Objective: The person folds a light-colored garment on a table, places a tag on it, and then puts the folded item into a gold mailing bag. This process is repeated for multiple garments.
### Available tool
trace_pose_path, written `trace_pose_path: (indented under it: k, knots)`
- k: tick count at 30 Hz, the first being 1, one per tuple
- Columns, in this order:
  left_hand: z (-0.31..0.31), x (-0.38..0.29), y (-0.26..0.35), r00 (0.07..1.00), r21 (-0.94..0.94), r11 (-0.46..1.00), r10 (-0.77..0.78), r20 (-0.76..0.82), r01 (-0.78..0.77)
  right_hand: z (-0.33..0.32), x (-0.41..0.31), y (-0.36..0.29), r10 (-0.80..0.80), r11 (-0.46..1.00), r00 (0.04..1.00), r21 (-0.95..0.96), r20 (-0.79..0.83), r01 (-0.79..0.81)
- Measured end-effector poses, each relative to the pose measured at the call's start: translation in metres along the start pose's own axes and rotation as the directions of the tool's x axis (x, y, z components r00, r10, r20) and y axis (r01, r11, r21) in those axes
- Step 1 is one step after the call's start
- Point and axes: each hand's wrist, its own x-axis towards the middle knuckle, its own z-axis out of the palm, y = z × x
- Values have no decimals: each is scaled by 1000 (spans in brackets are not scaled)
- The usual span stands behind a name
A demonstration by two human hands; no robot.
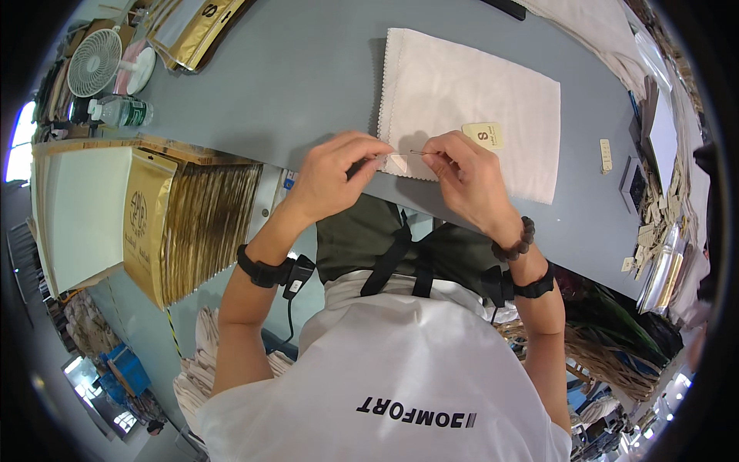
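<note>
A folded pale pink cloth (pixel 473 75) with scalloped edges lies flat on the grey table (pixel 277 86). At its near left corner my left hand (pixel 340 173) pinches the edge between thumb and forefinger. Beside those fingertips, a small pale patch (pixel 398 164) shows at the corner; whether it is a label or a fold I cannot tell. My right hand (pixel 473 179) grips a thin metal pin (pixel 417 152), which points left toward the other hand. A cream tag (pixel 484 136) bearing printing lies on the cloth, just beyond the right knuckles.
Gold packaging bags (pixel 190 29) lie at the far left, near a white fan (pixel 95 62) and a plastic bottle (pixel 121 111). More gold bags (pixel 190 213) stand in a box on the left. Loose tags (pixel 664 202) and a small dark box (pixel 634 183) sit at the right edge.
</note>
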Motion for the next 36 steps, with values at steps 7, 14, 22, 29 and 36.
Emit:
trace_pose_path:
  k: [7,14,22,29,36]
  knots:
    - [12,-1,-15,980,113,974,196,29,-198,9,4,8,23,1000,997,16,78,-24]
    - [15,6,-17,984,83,981,178,-9,-176,6,6,10,8,1000,993,22,119,-11]
    - [20,11,-15,989,60,988,143,-23,-141,14,13,11,-44,999,986,-8,161,46]
    - [23,4,-1,982,-182,971,-171,-82,154,12,19,13,148,975,973,141,177,-174]
    - [24,5,-3,901,-469,784,-430,61,406,12,12,8,156,972,976,152,150,-178]
